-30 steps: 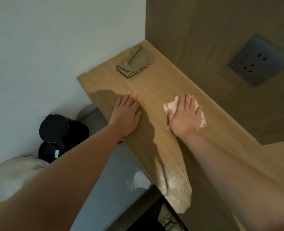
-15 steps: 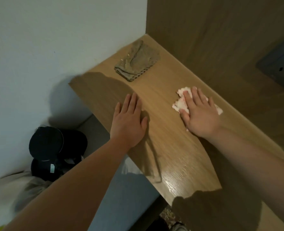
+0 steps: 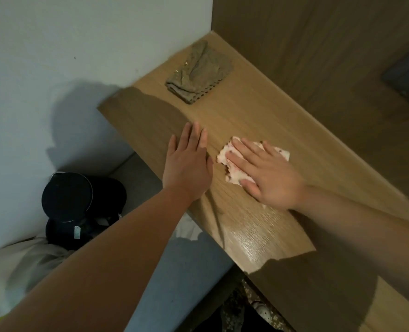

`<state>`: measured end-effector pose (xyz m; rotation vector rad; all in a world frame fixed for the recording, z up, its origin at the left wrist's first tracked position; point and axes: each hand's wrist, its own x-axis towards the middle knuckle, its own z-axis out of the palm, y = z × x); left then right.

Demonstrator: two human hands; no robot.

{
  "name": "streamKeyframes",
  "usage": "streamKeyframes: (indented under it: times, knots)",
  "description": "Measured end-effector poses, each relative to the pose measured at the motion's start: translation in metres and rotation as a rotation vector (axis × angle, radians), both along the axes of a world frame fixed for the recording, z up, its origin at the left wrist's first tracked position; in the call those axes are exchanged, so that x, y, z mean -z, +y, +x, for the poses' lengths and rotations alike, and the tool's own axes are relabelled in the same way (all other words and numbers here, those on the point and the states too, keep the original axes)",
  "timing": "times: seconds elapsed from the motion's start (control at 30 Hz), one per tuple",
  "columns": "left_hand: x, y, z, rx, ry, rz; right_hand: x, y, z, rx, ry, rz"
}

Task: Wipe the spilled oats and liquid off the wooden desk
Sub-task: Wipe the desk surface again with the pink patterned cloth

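My right hand [image 3: 263, 173] lies flat with spread fingers on a crumpled white tissue with pink stains [image 3: 232, 171], pressing it onto the wooden desk [image 3: 258, 111]. My left hand [image 3: 186, 164] rests flat on the desk just left of the tissue, fingers straight and together, close to the desk's left edge. A shiny wet-looking patch [image 3: 254, 243] shows on the wood nearer to me, below my right wrist. No oats can be made out on the surface.
A folded brown cloth [image 3: 198, 75] lies in the far corner of the desk. A wooden back panel with a grey socket [image 3: 407, 77] rises on the right. Below the desk's left edge stand a black round container [image 3: 66, 197] and pale bedding [image 3: 19, 264].
My right hand has slid the tissue leftward and nearer to my left hand. The left hand has stayed flat in about the same spot. The camera view has shifted a little.
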<state>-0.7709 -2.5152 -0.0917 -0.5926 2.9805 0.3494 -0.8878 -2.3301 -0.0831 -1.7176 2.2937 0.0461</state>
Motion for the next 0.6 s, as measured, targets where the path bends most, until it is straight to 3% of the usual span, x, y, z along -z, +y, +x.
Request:
streamKeyframes:
  times: [0.07,0.17,0.2,0.23,0.33,0.4,0.47,0.53,0.6]
  knots:
    - [-0.002,0.0,0.0,-0.01,-0.006,0.001,-0.001,0.014,-0.027,0.07,0.028,0.026]
    - [-0.003,0.0,0.0,-0.022,-0.038,-0.027,-0.002,-0.002,-0.046,0.748,0.021,-0.084]
    - [-0.003,0.0,0.0,-0.021,-0.049,-0.045,-0.003,-0.017,-0.034,0.866,0.025,-0.11]
    - [-0.003,0.0,0.0,-0.02,-0.06,-0.062,-0.002,-0.03,-0.015,0.858,0.038,-0.126]
    - [-0.005,-0.003,0.0,-0.005,-0.061,-0.033,0.005,-0.028,0.036,0.387,0.002,-0.098]
    - [-0.006,-0.012,0.004,0.019,-0.031,0.045,0.003,-0.003,0.022,0.221,0.008,-0.056]
    - [-0.004,-0.03,0.013,0.037,-0.028,0.015,0.004,0.01,-0.007,0.426,0.068,-0.013]
    - [-0.003,-0.054,0.02,0.0,-0.058,-0.076,0.001,0.0,-0.02,0.819,0.101,0.047]
    - [-0.001,-0.077,0.021,-0.047,-0.095,-0.104,0.0,-0.039,-0.001,0.964,0.093,0.044]
